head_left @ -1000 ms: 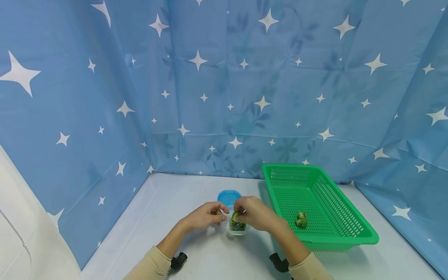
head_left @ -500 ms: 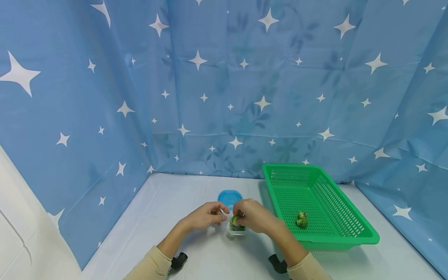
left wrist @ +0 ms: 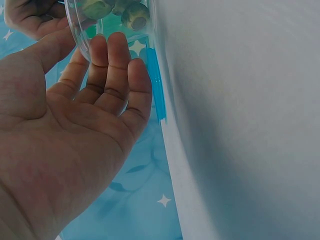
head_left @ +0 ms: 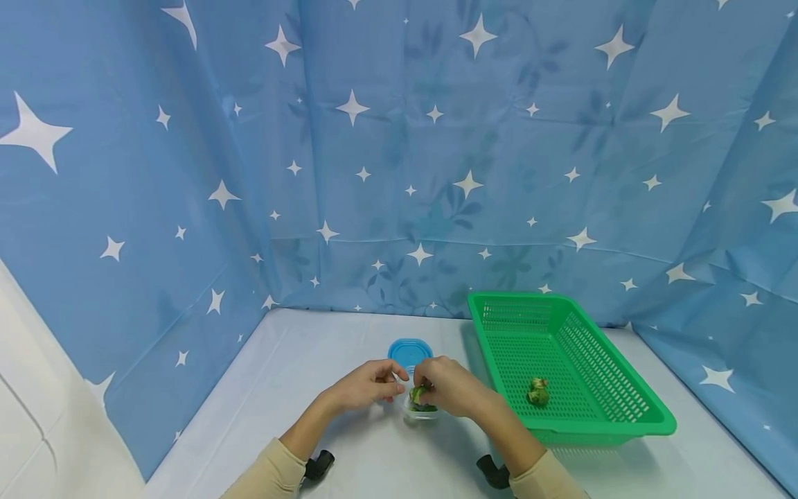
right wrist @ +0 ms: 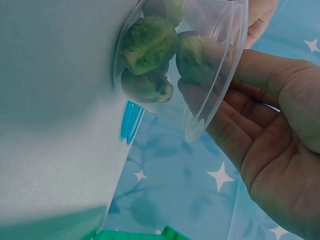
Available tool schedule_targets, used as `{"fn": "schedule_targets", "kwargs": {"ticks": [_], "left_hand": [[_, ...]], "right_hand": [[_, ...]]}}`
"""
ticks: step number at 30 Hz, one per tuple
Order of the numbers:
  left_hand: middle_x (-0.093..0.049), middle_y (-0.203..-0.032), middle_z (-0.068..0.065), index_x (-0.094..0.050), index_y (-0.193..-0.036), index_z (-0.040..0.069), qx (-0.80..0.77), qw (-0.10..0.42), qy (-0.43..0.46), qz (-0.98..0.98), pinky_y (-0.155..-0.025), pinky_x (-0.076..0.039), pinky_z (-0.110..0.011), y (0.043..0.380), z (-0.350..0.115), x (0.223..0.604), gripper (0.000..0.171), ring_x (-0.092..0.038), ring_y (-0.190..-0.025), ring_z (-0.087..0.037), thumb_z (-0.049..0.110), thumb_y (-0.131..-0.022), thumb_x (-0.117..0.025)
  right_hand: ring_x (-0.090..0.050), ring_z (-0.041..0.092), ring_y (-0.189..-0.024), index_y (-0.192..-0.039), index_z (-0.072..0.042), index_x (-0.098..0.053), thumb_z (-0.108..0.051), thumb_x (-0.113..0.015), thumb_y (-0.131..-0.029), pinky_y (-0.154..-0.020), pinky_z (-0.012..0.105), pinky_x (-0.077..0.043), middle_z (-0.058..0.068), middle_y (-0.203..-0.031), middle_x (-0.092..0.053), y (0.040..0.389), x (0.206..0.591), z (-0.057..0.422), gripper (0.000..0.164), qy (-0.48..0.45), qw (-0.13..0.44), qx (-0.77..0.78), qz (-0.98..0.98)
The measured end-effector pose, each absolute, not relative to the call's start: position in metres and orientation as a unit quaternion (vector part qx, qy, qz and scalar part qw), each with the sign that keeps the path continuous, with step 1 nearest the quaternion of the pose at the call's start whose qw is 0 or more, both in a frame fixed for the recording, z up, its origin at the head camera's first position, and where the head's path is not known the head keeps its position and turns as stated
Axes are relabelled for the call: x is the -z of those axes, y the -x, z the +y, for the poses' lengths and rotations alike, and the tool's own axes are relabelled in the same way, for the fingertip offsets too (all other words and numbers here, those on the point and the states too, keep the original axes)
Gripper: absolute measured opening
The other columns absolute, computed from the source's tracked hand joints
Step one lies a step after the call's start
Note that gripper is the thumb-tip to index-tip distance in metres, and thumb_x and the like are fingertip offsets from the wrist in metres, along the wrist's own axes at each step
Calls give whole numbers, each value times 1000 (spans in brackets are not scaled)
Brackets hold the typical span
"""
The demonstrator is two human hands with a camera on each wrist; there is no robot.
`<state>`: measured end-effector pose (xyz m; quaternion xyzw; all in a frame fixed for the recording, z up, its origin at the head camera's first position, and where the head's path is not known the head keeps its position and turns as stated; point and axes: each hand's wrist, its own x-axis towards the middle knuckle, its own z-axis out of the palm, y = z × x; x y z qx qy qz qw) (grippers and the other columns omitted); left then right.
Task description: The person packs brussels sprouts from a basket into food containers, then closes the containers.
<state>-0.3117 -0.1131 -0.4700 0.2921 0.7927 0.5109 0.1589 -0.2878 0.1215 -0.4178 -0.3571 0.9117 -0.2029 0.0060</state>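
A small clear plastic container (head_left: 421, 416) stands on the white table, with several green Brussels sprouts (right wrist: 150, 45) inside. My right hand (head_left: 458, 388) reaches over its rim from the right, and the fingers hold one Brussels sprout (right wrist: 191, 56) down inside, against the others. At the container's left side, my left hand (head_left: 366, 385) has its fingers relaxed and slightly bent, fingertips right by the rim, holding nothing. In the left wrist view its palm (left wrist: 75, 145) faces the camera.
A round-cornered blue lid (head_left: 409, 353) lies just behind the container. To the right stands a green perforated basket (head_left: 623, 428) with one Brussels sprout (head_left: 537, 393) in it. A blue starred curtain (head_left: 399, 173) hangs behind the table.
My right hand has lowered slightly, bringing the held Brussels sprout down into the container. The left hand has stayed in place.
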Motion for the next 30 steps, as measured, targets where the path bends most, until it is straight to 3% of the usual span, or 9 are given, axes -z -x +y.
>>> {"fn": "schedule_targets", "kwargs": {"ticks": [11, 30], "left_hand": [[-66, -102, -27, -66, -126, 7, -511, 159, -291, 793, -84, -57, -41, 312, -113, 471, 25, -66, -91, -26, 23, -106, -63], [-66, -103, -28, -64, -127, 3, -520, 164, -290, 786, -85, -58, -42, 311, -114, 470, 28, -66, -93, -31, 22, -106, -63]], "right_hand": [[-56, 3, -74, -89, -8, -73, -3, -85, -85, -65, 20, -50, -3, -83, -68, 287, 420, 121, 13, 356, 6, 197, 914], [-58, 6, -77, -90, -6, -74, -1, -83, -86, -66, 21, -51, 1, -86, -70, 285, 419, 119, 12, 364, 1, 190, 912]]}}
